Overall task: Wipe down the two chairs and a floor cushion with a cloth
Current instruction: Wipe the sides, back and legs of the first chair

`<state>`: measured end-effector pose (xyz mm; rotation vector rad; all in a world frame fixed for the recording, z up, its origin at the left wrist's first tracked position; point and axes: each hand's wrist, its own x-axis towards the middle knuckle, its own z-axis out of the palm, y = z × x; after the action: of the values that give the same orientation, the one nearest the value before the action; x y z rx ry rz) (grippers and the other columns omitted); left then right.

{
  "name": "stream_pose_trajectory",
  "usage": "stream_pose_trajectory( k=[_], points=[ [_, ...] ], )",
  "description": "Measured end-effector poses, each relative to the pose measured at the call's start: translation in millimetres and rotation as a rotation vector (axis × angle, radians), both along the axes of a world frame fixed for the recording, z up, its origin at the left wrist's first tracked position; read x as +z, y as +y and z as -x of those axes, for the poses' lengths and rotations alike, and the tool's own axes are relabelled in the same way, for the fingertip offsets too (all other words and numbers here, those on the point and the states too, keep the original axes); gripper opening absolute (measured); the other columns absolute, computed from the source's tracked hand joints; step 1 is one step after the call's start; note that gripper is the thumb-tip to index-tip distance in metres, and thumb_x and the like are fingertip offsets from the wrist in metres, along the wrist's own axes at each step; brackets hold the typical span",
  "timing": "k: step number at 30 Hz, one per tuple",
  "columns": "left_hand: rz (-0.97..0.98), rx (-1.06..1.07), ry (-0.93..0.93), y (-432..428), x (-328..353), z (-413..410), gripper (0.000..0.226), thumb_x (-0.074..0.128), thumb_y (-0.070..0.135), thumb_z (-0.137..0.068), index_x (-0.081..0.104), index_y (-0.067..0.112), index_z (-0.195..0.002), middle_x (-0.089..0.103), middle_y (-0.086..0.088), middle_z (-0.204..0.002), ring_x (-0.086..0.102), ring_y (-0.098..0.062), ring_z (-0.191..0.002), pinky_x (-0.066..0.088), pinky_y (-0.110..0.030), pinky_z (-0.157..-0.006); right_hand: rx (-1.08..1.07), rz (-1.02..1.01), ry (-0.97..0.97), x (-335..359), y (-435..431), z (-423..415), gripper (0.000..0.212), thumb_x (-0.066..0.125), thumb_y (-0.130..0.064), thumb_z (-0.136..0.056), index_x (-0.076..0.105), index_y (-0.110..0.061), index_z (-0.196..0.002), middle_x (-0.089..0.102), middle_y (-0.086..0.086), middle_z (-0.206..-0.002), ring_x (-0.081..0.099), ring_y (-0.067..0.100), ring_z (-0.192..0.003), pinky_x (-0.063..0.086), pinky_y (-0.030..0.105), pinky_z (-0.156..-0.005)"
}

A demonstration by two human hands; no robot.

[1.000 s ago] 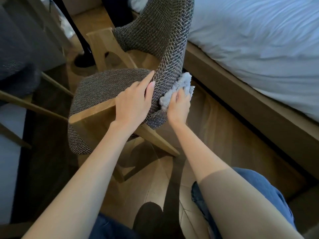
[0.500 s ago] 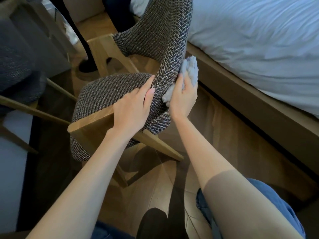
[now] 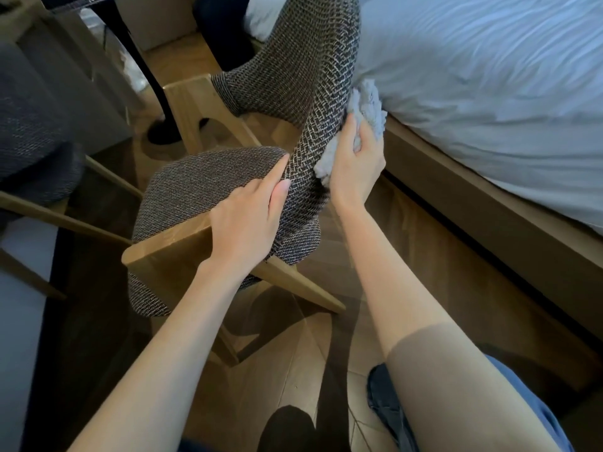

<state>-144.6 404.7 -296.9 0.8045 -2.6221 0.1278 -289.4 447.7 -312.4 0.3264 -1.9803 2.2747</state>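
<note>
Grey tweed covers the chair (image 3: 303, 76), which stands tilted on the wooden floor (image 3: 424, 265) at the middle of the view, its pale wooden legs and frame showing under the seat. The right grip (image 3: 355, 168) is clenched round a bunched pale-blue cloth (image 3: 368, 106), fingers curled into it, and holds it against the right-hand outer edge of the backrest, about halfway up. Part of the cloth sticks out above the fingers and a smaller tuft shows below the palm, against the tweed. The left grip (image 3: 248, 220) is released and grasps nothing: it lies on the near right edge of the seat where fabric meets the wooden frame, its index finger stretched toward the join of seat and back, its thumb alongside. Just right of the chair runs the bed (image 3: 489, 76), with rumpled white bedding over a wooden frame; the cloth is just beside the bedding's edge. At far left a second seat (image 3: 29, 125) in darker grey fabric sits on wooden rails, partly out of view. A black pole (image 3: 143, 60) rises beyond it on a dark base. A knee (image 3: 522, 402) in blue jeans shows near right.
</note>
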Motion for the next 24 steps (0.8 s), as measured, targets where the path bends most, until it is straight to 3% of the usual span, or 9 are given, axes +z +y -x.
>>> stream_pose_trajectory(
  k=[7,9,11,12,14,16,20,22,24],
  points=[
    [0.006,0.0,0.006,-2,-4,2,0.049,0.017,0.048,-0.102,0.026,0.037,-0.148,0.067,0.004,-0.108,0.062,-0.018,-0.091,0.041,-0.028,-0.057,0.164,-0.225,-0.314,-43,5,2,0.039,0.043,-0.029,-0.101,0.042,-0.013,-0.066,0.048,-0.001,-0.069,0.044,0.012,-0.069,0.028,0.028,-0.065],
    [0.01,-0.001,0.003,-3,-4,2,0.05,0.016,0.048,-0.101,0.026,0.037,-0.148,0.067,0.004,-0.107,0.062,-0.018,-0.09,0.045,-0.03,-0.058,0.15,-0.164,-0.314,-29,7,0,0.038,0.042,-0.032,-0.102,0.047,-0.019,-0.066,0.06,0.003,-0.081,0.051,0.012,-0.081,0.031,0.025,-0.07],
    [0.007,-0.01,-0.006,-3,-5,1,0.051,0.014,0.049,-0.1,0.024,0.037,-0.149,0.067,0.004,-0.109,0.062,-0.018,-0.09,0.047,-0.031,-0.059,0.045,0.026,-0.196,-2,6,-3,0.031,0.046,-0.033,-0.1,0.062,-0.026,-0.074,0.069,-0.005,-0.095,0.053,-0.005,-0.082,0.035,0.013,-0.071],
    [0.008,-0.011,-0.009,-3,-5,0,0.051,0.014,0.049,-0.1,0.023,0.036,-0.149,0.066,0.003,-0.11,0.062,-0.018,-0.091,0.047,-0.031,-0.059,0.0,0.094,-0.134,9,6,-5,0.03,0.048,-0.033,-0.098,0.063,-0.028,-0.074,0.068,-0.01,-0.088,0.051,-0.011,-0.074,0.035,0.008,-0.066],
    [0.005,-0.016,-0.008,-3,-5,-2,0.05,0.018,0.046,-0.101,0.022,0.035,-0.15,0.065,0.004,-0.113,0.06,-0.016,-0.094,0.045,-0.03,-0.062,-0.021,0.112,-0.09,17,5,-12,0.034,0.048,-0.035,-0.097,0.052,-0.033,-0.064,0.055,-0.012,-0.064,0.046,-0.004,-0.061,0.036,0.013,-0.06],
    [-0.034,-0.056,0.011,-1,-4,-6,0.049,0.027,0.041,-0.102,0.025,0.03,-0.15,0.064,0.003,-0.116,0.059,-0.015,-0.097,0.046,-0.032,-0.071,-0.003,0.042,-0.116,4,5,-23,0.035,0.046,-0.033,-0.099,0.044,-0.035,-0.064,0.048,-0.011,-0.069,0.043,0.002,-0.066,0.034,0.017,-0.062],
    [-0.039,-0.097,0.023,5,-2,-24,0.048,0.041,0.029,-0.101,0.033,0.025,-0.148,0.058,0.0,-0.13,0.054,-0.018,-0.116,0.039,-0.037,-0.1,0.065,-0.097,-0.213,-45,6,-39,0.034,0.042,-0.024,-0.102,0.042,-0.019,-0.068,0.054,0.011,-0.079,0.047,0.014,-0.075,0.032,0.027,-0.068],
    [0.04,-0.055,0.0,5,-6,-39,0.048,0.045,0.027,-0.1,0.037,0.027,-0.147,0.055,0.001,-0.135,0.049,-0.019,-0.123,0.03,-0.039,-0.108,0.079,-0.111,-0.3,-53,7,-40,0.042,0.041,-0.022,-0.102,0.037,-0.017,-0.061,0.047,0.004,-0.068,0.041,0.01,-0.064,0.029,0.027,-0.065],
    [0.057,-0.006,0.004,4,-10,-56,0.045,0.045,0.027,-0.1,0.04,0.027,-0.145,0.053,0.0,-0.137,0.045,-0.02,-0.129,0.023,-0.042,-0.113,0.06,-0.092,-0.364,-46,7,-42,0.039,0.042,-0.024,-0.102,0.049,-0.01,-0.066,0.043,-0.006,-0.063,0.041,0.004,-0.059,0.03,0.026,-0.066]
  ],
)
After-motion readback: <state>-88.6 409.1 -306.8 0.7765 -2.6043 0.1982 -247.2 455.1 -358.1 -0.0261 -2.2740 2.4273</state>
